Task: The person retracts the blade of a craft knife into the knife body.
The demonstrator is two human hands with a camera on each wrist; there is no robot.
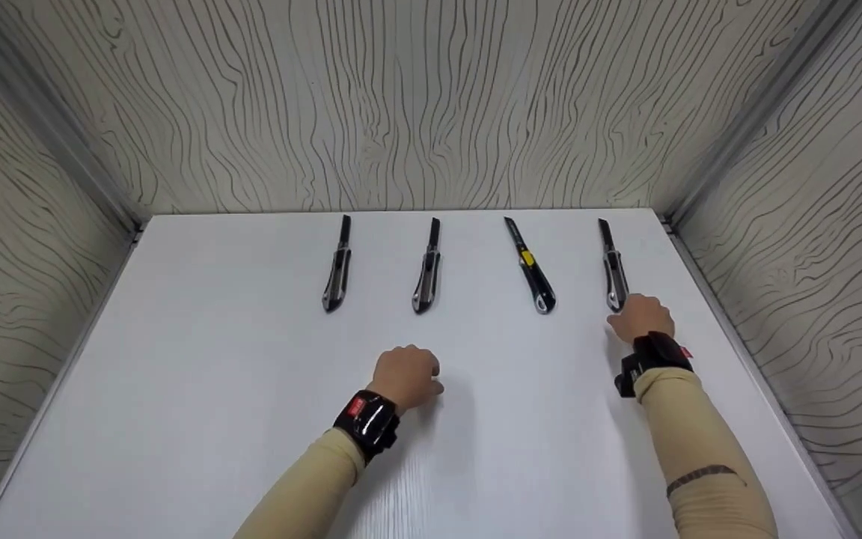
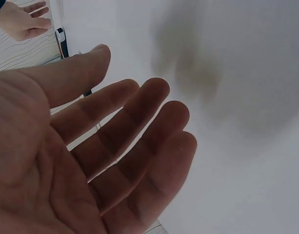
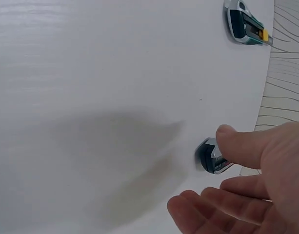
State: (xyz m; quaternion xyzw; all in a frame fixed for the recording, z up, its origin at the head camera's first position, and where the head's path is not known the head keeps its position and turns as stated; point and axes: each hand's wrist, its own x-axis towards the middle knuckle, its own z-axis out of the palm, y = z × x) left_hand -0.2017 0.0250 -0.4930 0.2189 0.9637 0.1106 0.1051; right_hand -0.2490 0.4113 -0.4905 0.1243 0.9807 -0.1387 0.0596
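Note:
A grey-and-black utility knife [image 1: 613, 269] lies at the right end of a row on the white table. My right hand [image 1: 644, 318] hovers at its handle end, thumb and fingers apart with nothing between them. In the right wrist view, the thumb partly covers that knife's handle [image 3: 208, 157]. Left of it is a black utility knife with a yellow slider [image 1: 533, 275]. Two more grey-and-black utility knives, one near the middle [image 1: 426, 277] and one farther left [image 1: 337, 273], complete the row. Over the table's middle front, my left hand [image 1: 405, 376] holds nothing, its fingers loosely bent.
The white table [image 1: 199, 359] carries the knives near its back edge, blades pointing toward the back wall [image 1: 401, 105]. Wood-grain panels enclose the left side [image 1: 4, 247] and right side [image 1: 827, 209], with grey corner posts where they meet the back wall.

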